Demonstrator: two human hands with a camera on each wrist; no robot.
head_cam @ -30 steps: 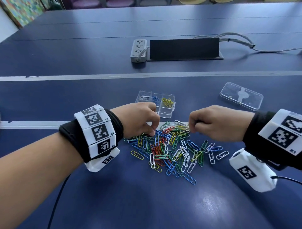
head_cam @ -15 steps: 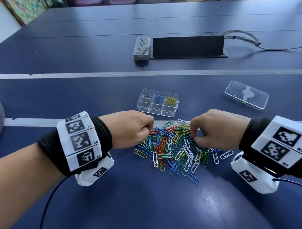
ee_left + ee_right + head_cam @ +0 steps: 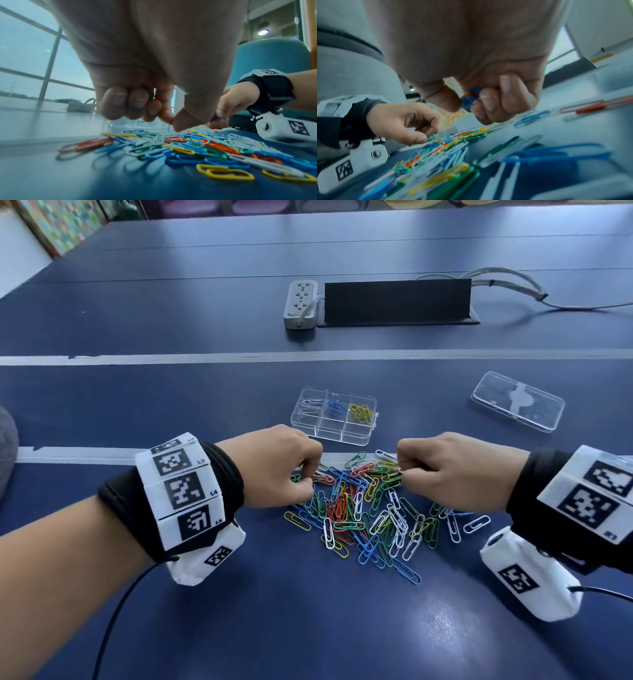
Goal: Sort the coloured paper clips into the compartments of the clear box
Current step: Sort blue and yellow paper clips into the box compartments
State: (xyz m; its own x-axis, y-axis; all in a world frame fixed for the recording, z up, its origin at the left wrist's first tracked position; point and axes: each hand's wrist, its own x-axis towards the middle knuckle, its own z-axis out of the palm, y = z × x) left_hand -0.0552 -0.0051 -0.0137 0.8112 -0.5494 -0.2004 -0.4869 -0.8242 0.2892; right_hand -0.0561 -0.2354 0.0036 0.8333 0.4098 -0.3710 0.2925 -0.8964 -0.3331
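Blue paper clips point(image 3: 471, 100) are pinched between the thumb and curled fingers of the right hand point(image 3: 455, 474), as the right wrist view shows; how many are held cannot be told. A green clip point(image 3: 147, 92) is tucked inside the curled fingers of the left hand point(image 3: 274, 467), whose thumb and forefinger are lowered to the near-left edge of the pile of mixed clips point(image 3: 370, 508), seemingly closing on another green one. Both hands are held low over the pile on the blue table point(image 3: 308, 628), left hand on its left side, right hand on its right. The clear box point(image 3: 334, 416) stands just beyond the pile, straight ahead of the gap between the two hands, with its long axis running left to right. White, blue and yellow clips already lie in its three far compartments, while the near row looks unfilled. The blue compartment point(image 3: 335, 409) is the middle one of the far row, so the right hand's load is judged to need carrying forward and slightly leftward over the near row; neither hand is clearly nearer. A clear lid point(image 3: 517, 402) lies apart to the right.
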